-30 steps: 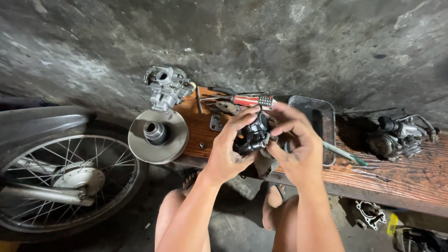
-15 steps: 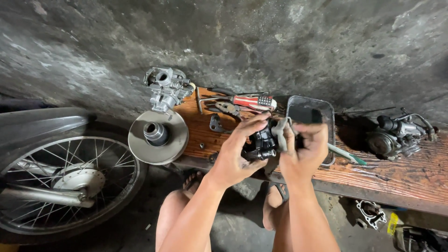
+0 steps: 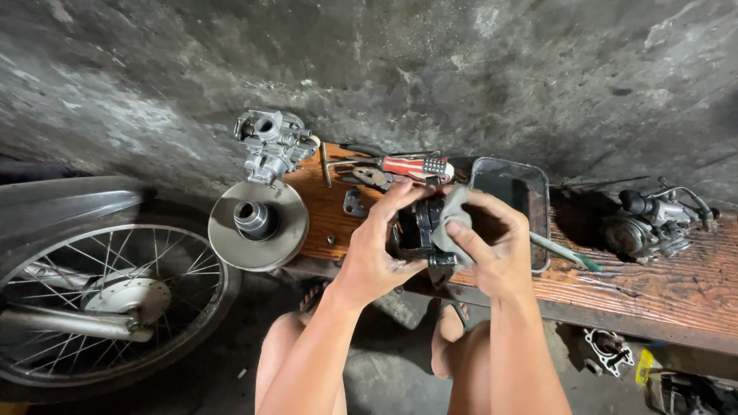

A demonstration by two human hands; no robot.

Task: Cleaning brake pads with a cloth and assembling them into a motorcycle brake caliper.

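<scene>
A dark metal engine part (image 3: 419,227) is held above the front half of the wooden bench (image 3: 653,288), just in front of the person's knees. The left hand (image 3: 377,250) is clenched around the part's left side, with the thumb over the top edge and the fingers wrapped beneath. The right hand (image 3: 496,246) is closed on a grey rag (image 3: 450,223), which is pressed against the right face of the part; the two hands almost meet over it.

Behind the hands, close to the wall, a red-handled screwdriver (image 3: 411,167) and a bent metal key (image 3: 329,165) are laid across the bench, with a small flat bracket (image 3: 354,204) just beside the left thumb. A shallow metal tray (image 3: 511,192) is set behind the right hand, its front rim partly hidden by the knuckles. A pale hose (image 3: 565,252) runs out from under the right hand towards the right.

At the bench's left end a silver carburettor (image 3: 269,142) sits above a round pulley disc (image 3: 257,224), which hangs over the bench's edge. A second carburettor (image 3: 653,223) rests well to the right, with bare plank between it and the hands. Below the left end a spoked wheel (image 3: 100,300) stands on the floor, and open floor is seen beneath the forearms.
</scene>
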